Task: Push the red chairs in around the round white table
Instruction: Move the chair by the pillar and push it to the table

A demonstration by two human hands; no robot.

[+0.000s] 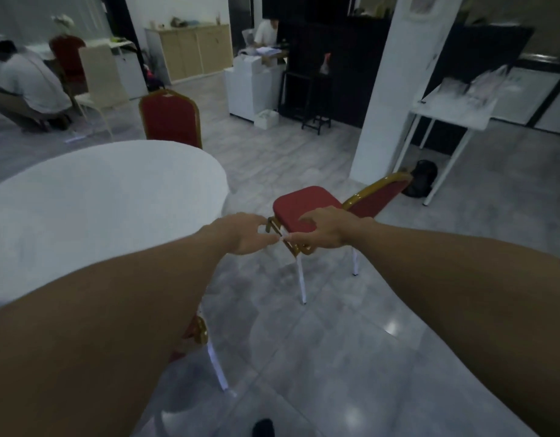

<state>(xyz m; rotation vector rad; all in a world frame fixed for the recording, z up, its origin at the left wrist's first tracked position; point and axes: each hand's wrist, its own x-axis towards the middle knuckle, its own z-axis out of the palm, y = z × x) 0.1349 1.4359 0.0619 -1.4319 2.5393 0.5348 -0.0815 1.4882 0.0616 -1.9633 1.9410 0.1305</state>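
The round white table (92, 200) fills the left of the view. A red chair (303, 205) with a gold frame and white legs stands on the floor to its right, apart from the table's edge, its backrest pointing away to the right. My right hand (324, 230) lies over the seat's front edge, fingers on the cushion and thumb at the frame. At the frame's front corner, my left hand (242, 234) has its fingers apart and just touches it. A second red chair (169, 119) stands at the table's far side. Part of a third red chair (196, 329) shows under my left forearm.
A white pillar (389, 89) rises behind the chair, with a white side table (455, 102) and a dark bag (422, 178) to its right. A crouching person (29, 86) and a cream chair (98, 77) are at the far left. Grey tiled floor lies in front.
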